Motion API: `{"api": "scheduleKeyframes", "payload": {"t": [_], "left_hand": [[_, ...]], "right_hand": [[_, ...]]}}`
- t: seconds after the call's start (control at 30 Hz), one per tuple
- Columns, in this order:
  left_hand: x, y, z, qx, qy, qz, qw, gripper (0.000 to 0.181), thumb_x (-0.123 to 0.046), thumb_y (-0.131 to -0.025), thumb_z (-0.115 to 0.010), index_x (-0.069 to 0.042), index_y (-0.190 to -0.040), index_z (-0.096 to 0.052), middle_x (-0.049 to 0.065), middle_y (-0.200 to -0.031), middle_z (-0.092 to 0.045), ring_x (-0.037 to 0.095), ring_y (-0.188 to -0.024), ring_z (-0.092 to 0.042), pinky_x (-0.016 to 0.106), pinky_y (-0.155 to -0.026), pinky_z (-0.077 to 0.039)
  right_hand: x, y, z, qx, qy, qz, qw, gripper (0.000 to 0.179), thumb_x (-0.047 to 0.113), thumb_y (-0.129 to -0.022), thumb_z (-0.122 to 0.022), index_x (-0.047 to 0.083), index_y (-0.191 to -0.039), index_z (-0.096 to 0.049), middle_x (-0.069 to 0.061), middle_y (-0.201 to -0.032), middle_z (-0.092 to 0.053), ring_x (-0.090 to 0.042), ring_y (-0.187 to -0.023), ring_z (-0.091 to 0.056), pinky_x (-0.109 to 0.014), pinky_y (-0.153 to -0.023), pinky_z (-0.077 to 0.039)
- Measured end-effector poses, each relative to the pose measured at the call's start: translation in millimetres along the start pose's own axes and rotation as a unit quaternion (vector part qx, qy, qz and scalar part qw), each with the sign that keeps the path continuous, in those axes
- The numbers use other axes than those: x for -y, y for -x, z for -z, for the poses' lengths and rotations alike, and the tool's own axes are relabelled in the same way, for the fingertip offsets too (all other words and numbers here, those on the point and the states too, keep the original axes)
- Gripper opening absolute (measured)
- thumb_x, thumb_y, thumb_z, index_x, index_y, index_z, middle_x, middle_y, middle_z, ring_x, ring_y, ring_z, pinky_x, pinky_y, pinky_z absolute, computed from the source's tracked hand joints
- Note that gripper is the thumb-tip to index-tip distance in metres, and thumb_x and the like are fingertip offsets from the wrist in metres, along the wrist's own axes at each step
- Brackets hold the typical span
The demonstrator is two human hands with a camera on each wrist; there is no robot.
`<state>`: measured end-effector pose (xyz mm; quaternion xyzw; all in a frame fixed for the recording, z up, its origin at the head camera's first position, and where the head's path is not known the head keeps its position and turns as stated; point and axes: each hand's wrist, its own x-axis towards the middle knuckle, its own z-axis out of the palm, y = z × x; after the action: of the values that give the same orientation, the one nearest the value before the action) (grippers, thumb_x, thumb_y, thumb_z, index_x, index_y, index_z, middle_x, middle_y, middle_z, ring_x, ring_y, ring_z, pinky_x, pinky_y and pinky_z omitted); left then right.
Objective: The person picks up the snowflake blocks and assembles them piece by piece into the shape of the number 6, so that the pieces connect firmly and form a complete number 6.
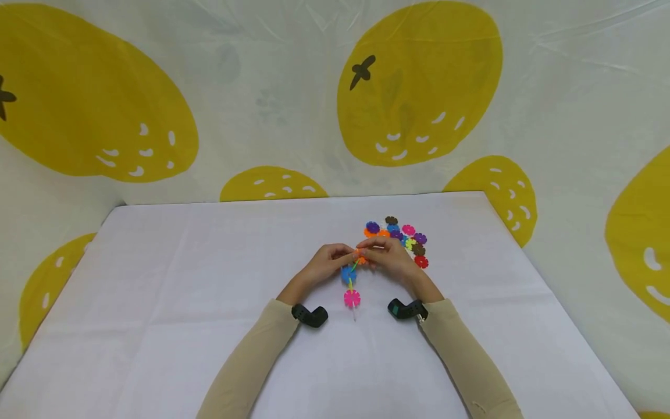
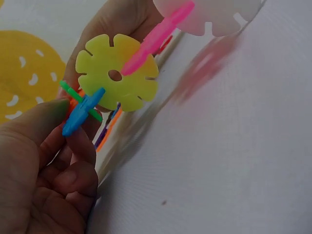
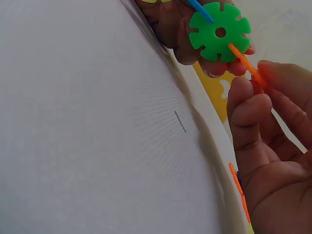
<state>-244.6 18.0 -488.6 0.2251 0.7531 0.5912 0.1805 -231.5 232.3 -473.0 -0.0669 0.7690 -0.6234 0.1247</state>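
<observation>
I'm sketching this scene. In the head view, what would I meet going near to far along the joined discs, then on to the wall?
White disc seen edge-on, pink disc, yellow disc, blue disc, green disc, orange disc pinched by the right hand, farthest brown disc, printed wall cloth.

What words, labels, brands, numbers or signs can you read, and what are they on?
None: no readable text in any view.
Green disc and yellow disc: no lettering visible.
Backdrop: printed yellow shapes, no lettering.
Black wrist devices and loose discs: too small to tell whether they carry any.
</observation>
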Motion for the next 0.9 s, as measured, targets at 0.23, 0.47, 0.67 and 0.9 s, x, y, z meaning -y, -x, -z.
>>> {"api": "scheduleKeyframes", "payload": {"t": [0.23,0.47,0.67,0.9], "left_hand": [[-1.4,0.7,-0.8,-0.006,0.018,0.017,0.9997,0.027,-0.022,-0.097,-0.062,0.002,-0.11,-0.068,-0.001,-0.08,-0.062,0.01,-0.071,-0.051,0.022,-0.065,-0.042],[-0.6,0.5,-0.9,-0.001,0.026,0.018,0.9995,0.029,-0.02,-0.098,-0.06,0.005,-0.112,-0.065,-0.002,-0.079,-0.06,0.011,-0.071,-0.05,0.021,-0.063,-0.042],[-3.6,3.4,0.2,-0.001,0.019,0.02,0.9996,0.029,-0.023,-0.098,-0.061,0.002,-0.111,-0.067,0.0,-0.081,-0.062,0.012,-0.074,-0.052,0.021,-0.067,-0.044],[-3.0,3.1,-0.2,0.001,0.015,0.016,0.9998,0.026,-0.021,-0.099,-0.059,0.001,-0.11,-0.067,0.0,-0.079,-0.059,0.01,-0.067,-0.048,0.022,-0.062,-0.042]], "right_hand": [[2.2,1.2,13.3,-0.037,-0.008,0.027,0.9989,0.029,0.013,-0.094,-0.066,-0.009,-0.112,-0.065,-0.011,-0.083,-0.066,-0.015,-0.066,-0.058,-0.022,-0.062,-0.049],[2.0,4.0,33.8,-0.05,0.134,0.02,0.9894,0.027,0.017,-0.09,-0.071,-0.001,-0.11,-0.069,-0.016,-0.096,-0.067,-0.018,-0.07,-0.056,-0.023,-0.058,-0.049],[5.6,10.1,49.1,-0.046,0.222,0.031,0.9736,0.023,0.015,-0.088,-0.074,0.001,-0.107,-0.07,-0.014,-0.1,-0.066,-0.02,-0.078,-0.054,-0.022,-0.063,-0.047],[7.8,14.2,59.8,-0.076,0.226,0.032,0.9706,0.025,0.014,-0.09,-0.071,-0.002,-0.109,-0.07,-0.018,-0.101,-0.065,-0.025,-0.08,-0.054,-0.022,-0.062,-0.046]]}}
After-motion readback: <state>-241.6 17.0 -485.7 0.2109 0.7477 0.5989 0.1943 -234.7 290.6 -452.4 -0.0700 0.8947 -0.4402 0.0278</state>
